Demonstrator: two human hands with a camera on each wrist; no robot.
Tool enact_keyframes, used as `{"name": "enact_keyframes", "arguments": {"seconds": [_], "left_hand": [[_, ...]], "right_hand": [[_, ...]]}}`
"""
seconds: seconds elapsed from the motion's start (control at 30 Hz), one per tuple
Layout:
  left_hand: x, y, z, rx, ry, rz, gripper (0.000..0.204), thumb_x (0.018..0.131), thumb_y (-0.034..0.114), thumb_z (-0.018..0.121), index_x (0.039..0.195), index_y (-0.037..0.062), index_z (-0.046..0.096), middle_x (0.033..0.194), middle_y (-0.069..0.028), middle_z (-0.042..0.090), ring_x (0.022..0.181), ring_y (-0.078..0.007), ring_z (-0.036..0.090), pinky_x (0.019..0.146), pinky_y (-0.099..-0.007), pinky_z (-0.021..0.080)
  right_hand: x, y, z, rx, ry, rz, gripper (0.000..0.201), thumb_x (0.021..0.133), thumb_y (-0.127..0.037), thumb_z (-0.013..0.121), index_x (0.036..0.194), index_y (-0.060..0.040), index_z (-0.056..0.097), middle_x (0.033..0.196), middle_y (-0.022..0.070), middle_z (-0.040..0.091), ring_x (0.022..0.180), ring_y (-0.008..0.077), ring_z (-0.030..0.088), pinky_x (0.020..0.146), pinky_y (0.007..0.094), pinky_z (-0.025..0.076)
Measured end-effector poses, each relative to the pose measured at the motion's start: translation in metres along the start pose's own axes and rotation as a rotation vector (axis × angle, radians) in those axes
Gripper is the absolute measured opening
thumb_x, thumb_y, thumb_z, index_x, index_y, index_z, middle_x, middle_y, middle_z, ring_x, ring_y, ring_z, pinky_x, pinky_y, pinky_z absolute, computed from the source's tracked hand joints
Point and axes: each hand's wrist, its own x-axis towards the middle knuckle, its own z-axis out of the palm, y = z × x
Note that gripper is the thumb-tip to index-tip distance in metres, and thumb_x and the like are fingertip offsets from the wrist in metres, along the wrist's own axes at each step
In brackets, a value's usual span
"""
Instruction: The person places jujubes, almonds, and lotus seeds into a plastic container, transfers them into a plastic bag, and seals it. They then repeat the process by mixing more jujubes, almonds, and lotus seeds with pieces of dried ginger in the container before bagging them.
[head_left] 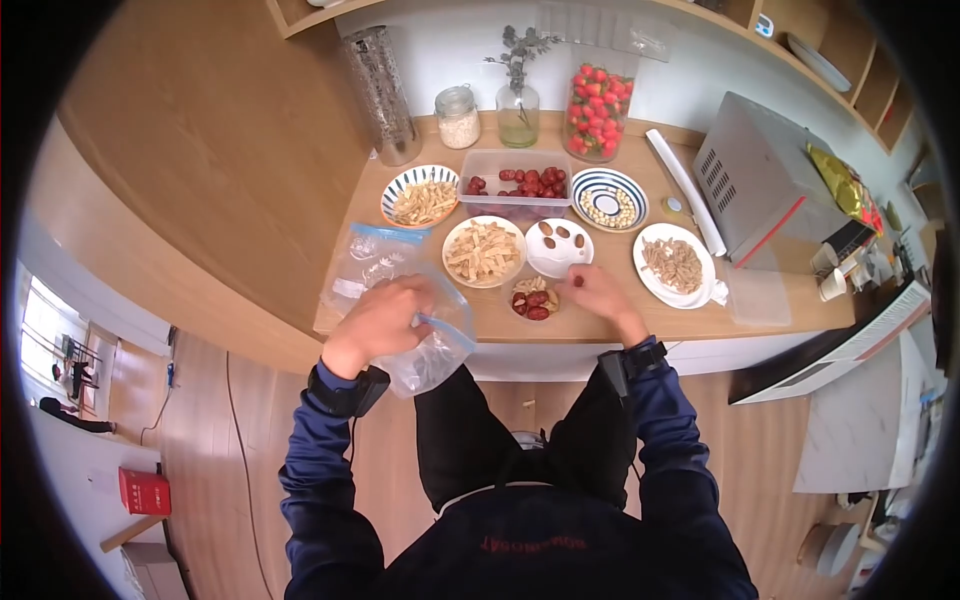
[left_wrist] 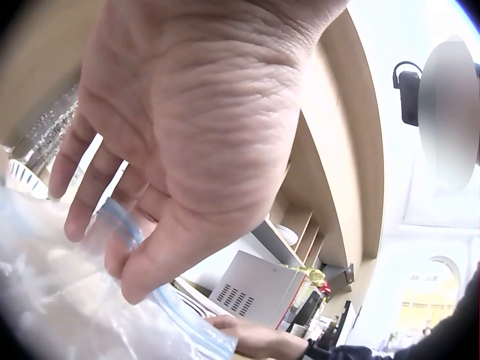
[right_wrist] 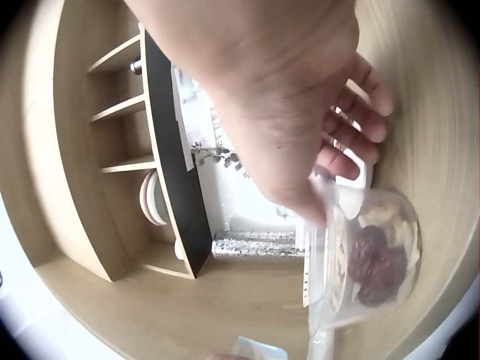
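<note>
My left hand [head_left: 385, 318] pinches the blue zip edge of a clear plastic bag [head_left: 435, 365], which hangs over the counter's front edge; the left wrist view shows thumb and fingers on the bag [left_wrist: 67, 300]. Beside a small clear cup [right_wrist: 375, 259] of red dates [head_left: 537, 313] and pale pieces, my right hand [head_left: 605, 300] has its fingertips round a small dark red piece [head_left: 579, 282], probably a date. Just behind is a white plate [head_left: 545, 262] with several brown oval pieces.
Around them stand a plate of pale strips [head_left: 484, 252], a tub of dates [head_left: 515, 205], two patterned bowls, and a plate of brownish strips [head_left: 672, 265]. Jars, a vase [head_left: 517, 118] and a strawberry container [head_left: 598, 110] line the back; a grey appliance [head_left: 765, 170] is right.
</note>
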Motion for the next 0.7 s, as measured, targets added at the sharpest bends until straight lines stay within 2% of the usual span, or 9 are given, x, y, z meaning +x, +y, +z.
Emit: {"name": "enact_keyframes", "arguments": {"seconds": [0.03,0.13,0.23,0.33,0.43,0.53,0.63,0.7], "left_hand": [[0.002,0.004,0.001,-0.003,-0.017,0.014,0.022,0.077,0.01,0.077,0.093,-0.0006,0.069,0.111,-0.0124,0.066,0.104,-0.0364,0.063,0.088,-0.0435,0.051],[0.005,0.013,0.002,-0.015,-0.044,0.052,0.022,0.076,0.01,0.078,0.093,-0.0001,0.069,0.111,-0.0118,0.066,0.104,-0.0363,0.063,0.088,-0.0432,0.051],[0.005,0.018,0.003,-0.04,-0.046,0.089,0.022,0.075,0.011,0.08,0.091,0.0005,0.068,0.111,-0.0115,0.066,0.104,-0.0362,0.063,0.088,-0.0426,0.051],[0.009,0.026,0.001,-0.081,-0.08,0.122,0.022,0.075,0.012,0.081,0.089,0.0015,0.068,0.109,-0.0109,0.066,0.103,-0.0357,0.063,0.087,-0.0423,0.05],[0.017,0.037,0.005,-0.114,-0.075,0.171,0.021,0.076,0.015,0.082,0.088,0.003,0.069,0.105,-0.01,0.066,0.102,-0.0346,0.063,0.085,-0.0419,0.05],[0.026,0.048,0.008,-0.132,-0.034,0.217,0.022,0.076,0.017,0.083,0.087,0.0042,0.069,0.101,-0.009,0.065,0.1,-0.0334,0.063,0.084,-0.0415,0.05],[0.033,0.057,0.005,-0.163,-0.005,0.238,0.024,0.076,0.02,0.083,0.087,0.0048,0.069,0.098,-0.0083,0.065,0.097,-0.0326,0.064,0.081,-0.0409,0.05],[0.036,0.059,0.005,-0.183,0.032,0.27,0.024,0.076,0.021,0.084,0.086,0.005,0.068,0.096,-0.0081,0.065,0.094,-0.0325,0.064,0.079,-0.0407,0.05]], "right_hand": [[0.0,-0.002,0.0,-0.056,-0.035,0.008,0.034,0.095,-0.034,0.063,0.078,-0.0048,0.064,0.074,0.0035,0.065,0.074,0.0161,0.065,0.064,0.029,0.05],[-0.01,-0.007,-0.005,0.401,-0.087,0.234,0.027,0.095,-0.029,0.057,0.089,-0.0042,0.066,0.082,0.0064,0.066,0.078,0.0194,0.068,0.06,0.0318,0.056],[-0.019,-0.011,-0.025,0.704,-0.077,0.362,0.028,0.094,-0.028,0.057,0.105,-0.0031,0.065,0.088,0.0081,0.065,0.078,0.0197,0.068,0.06,0.0327,0.061],[-0.038,-0.047,-0.046,0.9,0.059,0.339,0.029,0.095,-0.027,0.058,0.11,-0.0027,0.062,0.093,0.0083,0.063,0.077,0.0181,0.067,0.064,0.0319,0.063],[-0.053,-0.085,-0.067,0.826,0.041,0.249,0.029,0.096,-0.032,0.062,0.103,-0.0041,0.059,0.09,0.0059,0.063,0.077,0.0142,0.066,0.065,0.0305,0.063],[-0.057,-0.098,-0.077,0.751,0.014,0.146,0.031,0.095,-0.037,0.068,0.095,-0.0074,0.056,0.088,0.0024,0.063,0.074,0.0114,0.064,0.061,0.0289,0.061],[-0.065,-0.114,-0.081,0.632,0.109,0.072,0.035,0.093,-0.04,0.071,0.091,-0.0097,0.054,0.086,-0.0012,0.063,0.069,0.0085,0.061,0.055,0.0259,0.056],[-0.073,-0.125,-0.08,0.48,0.205,0.036,0.038,0.091,-0.041,0.073,0.089,-0.0091,0.053,0.081,0.0005,0.063,0.065,0.0099,0.06,0.053,0.0276,0.051]]}}
